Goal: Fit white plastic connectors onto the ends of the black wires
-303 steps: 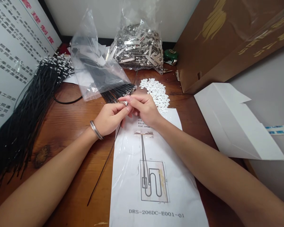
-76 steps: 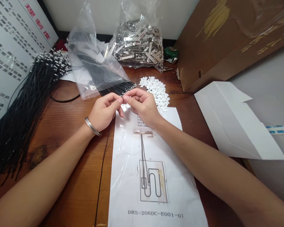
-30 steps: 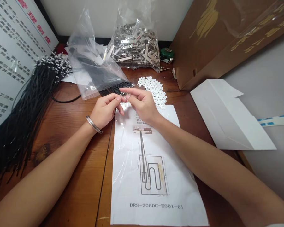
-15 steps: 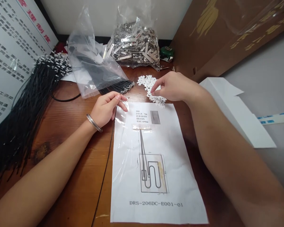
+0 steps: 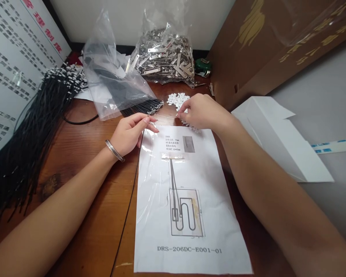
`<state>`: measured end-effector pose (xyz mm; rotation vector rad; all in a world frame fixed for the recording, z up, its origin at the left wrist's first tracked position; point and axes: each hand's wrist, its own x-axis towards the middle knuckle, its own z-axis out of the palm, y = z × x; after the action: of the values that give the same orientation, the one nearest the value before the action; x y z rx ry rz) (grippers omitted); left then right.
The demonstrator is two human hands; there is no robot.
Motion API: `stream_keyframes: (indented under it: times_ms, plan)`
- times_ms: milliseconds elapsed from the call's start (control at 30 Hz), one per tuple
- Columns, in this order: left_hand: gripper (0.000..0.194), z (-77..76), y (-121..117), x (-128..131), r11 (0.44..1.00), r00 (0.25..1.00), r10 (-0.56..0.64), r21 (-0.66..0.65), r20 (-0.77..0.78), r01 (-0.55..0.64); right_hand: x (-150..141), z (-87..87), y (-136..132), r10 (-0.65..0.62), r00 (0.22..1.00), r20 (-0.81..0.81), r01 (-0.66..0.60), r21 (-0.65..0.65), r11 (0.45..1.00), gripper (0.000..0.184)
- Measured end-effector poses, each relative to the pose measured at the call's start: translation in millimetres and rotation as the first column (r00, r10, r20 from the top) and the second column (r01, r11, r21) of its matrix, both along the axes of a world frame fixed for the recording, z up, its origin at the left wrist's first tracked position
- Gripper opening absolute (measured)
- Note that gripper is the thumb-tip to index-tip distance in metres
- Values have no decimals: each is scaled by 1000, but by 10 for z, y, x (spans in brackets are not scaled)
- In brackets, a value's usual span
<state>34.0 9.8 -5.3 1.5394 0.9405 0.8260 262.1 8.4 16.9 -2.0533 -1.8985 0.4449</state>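
Observation:
My left hand [image 5: 131,130] pinches the metal-tipped end of a thin black wire [image 5: 127,215] between thumb and forefinger. The wire trails from under the hand down across the wooden table. My right hand [image 5: 200,111] is at the near side of a pile of small white connector housings [image 5: 175,100], thumb and forefinger pressed together. A tiny white connector housing seems to show at those fingertips, mostly hidden by them. Just beyond my left hand lies a bundle of black wires [image 5: 145,105] with metal ends, poking out of a clear plastic bag [image 5: 112,84].
A printed drawing sheet [image 5: 152,246] lies below my hands. Behind stand a clear bag of metal strips [image 5: 164,57] and a green tape measure [image 5: 203,67]. Black wires with white ends [image 5: 31,130] are heaped left. A brown box [image 5: 248,57] and folded white card [image 5: 288,142] stand right.
My right hand left the wire end, reached right into the white pile, and has now come back slightly left with fingertips closed. My left hand stays on the wire.

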Motion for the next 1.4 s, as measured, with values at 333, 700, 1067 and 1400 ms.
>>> stream_keyframes:
  times_ms: [333, 700, 1067, 1400]
  plan:
    - [21, 7, 34, 21, 990, 990, 122, -77, 66, -117, -766, -343, -127, 256, 532, -807, -1, 302, 953, 26]
    - [27, 31, 38, 33, 989, 991, 117, -98, 71, -110, -825, -435, -225, 259, 693, -672, 141, 479, 866, 18]
    - [27, 68, 26, 37, 989, 992, 119, -96, 35, -116, -780, -491, -220, 333, 861, -384, -16, 635, 773, 20]
    - [23, 4, 46, 0, 991, 992, 89, -110, 93, -79, -780, -441, -244, 347, 836, -426, -20, 608, 794, 17]
